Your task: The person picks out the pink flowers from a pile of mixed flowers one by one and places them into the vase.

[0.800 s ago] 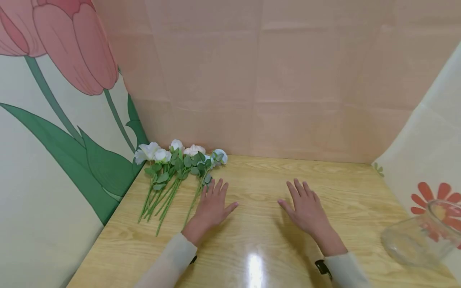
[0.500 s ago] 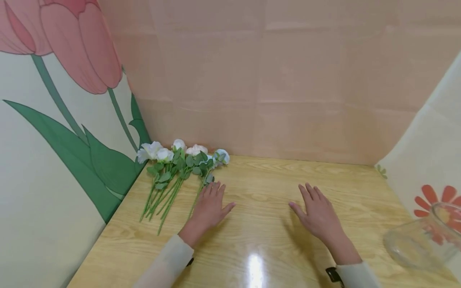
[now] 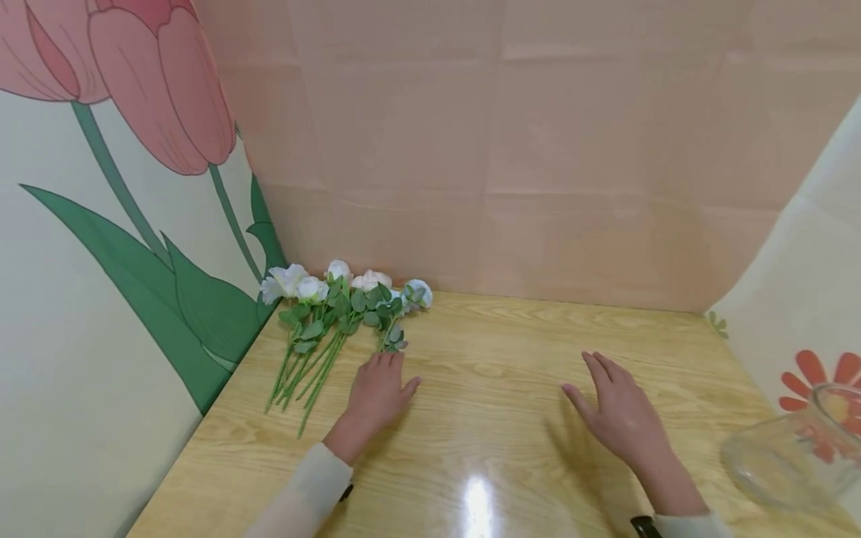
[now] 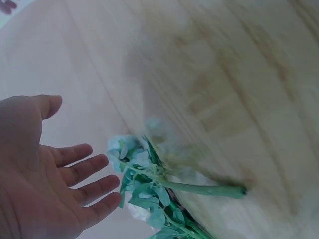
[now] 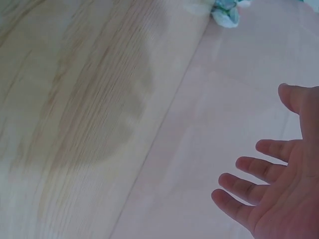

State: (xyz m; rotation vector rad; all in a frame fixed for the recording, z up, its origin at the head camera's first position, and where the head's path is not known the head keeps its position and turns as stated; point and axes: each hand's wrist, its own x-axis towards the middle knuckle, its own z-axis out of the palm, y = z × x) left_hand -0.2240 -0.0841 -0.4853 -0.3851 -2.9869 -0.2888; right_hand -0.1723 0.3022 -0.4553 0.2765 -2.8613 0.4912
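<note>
Several artificial flowers with green stems point(image 3: 323, 377) and leaves lie side by side at the table's back left, blooms toward the back wall. They include white blooms point(image 3: 312, 288), a pale pink one point(image 3: 371, 280) and a pale blue one point(image 3: 418, 294). My left hand point(image 3: 377, 392) is over the blue flower's stem, fingers extended and thumb apart, and hides most of that stem. In the left wrist view its palm faces the leaves point(image 4: 149, 194) with nothing held. Farther right, my right hand point(image 3: 622, 418) hovers above the table, fingers spread and holding nothing.
A clear glass vase point(image 3: 773, 456) stands at the table's right side, its mouth toward the upper right of the head view. The wood-grain table point(image 3: 498, 359) meets a pinkish back wall point(image 3: 538, 187). Tulip-printed cloth point(image 3: 101, 299) borders the left side, flower-printed cloth point(image 3: 780, 314) the right.
My right hand has moved to the right and toward me, toward the vase. The left hand has drawn slightly left and toward me, over the blue flower's stem. The flowers lie as before.
</note>
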